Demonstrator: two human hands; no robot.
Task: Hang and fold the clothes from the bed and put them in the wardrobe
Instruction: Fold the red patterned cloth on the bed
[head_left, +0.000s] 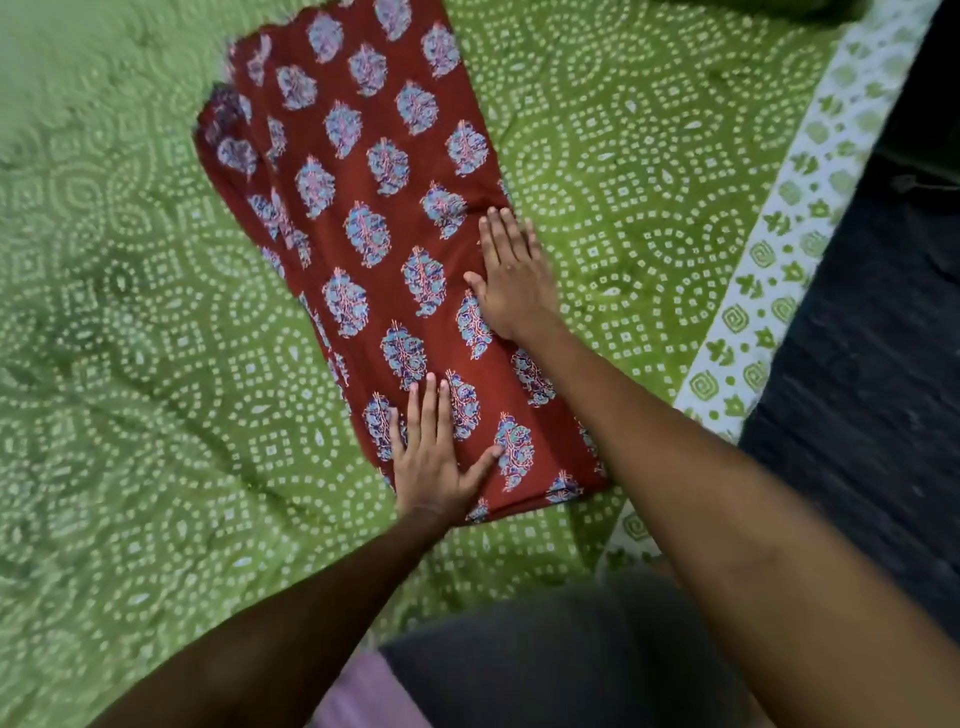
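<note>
A rust-red garment (363, 208) printed with blue leaf motifs lies folded into a long strip on the green bed cover (130, 338). It runs from the far middle down toward me. My left hand (434, 457) presses flat on its near end, fingers straight and spread. Further up, along the garment's right edge, my right hand (511, 275) lies flat with its fingers straight, partly on the cloth and partly over the bed cover. Extra layers of the same fabric stick out along the strip's left side.
The bed cover's white border with green motifs (769, 291) marks the bed's right edge. Beyond it is a dark floor (872, 364). My grey and lilac clothing (519, 670) fills the bottom of the view.
</note>
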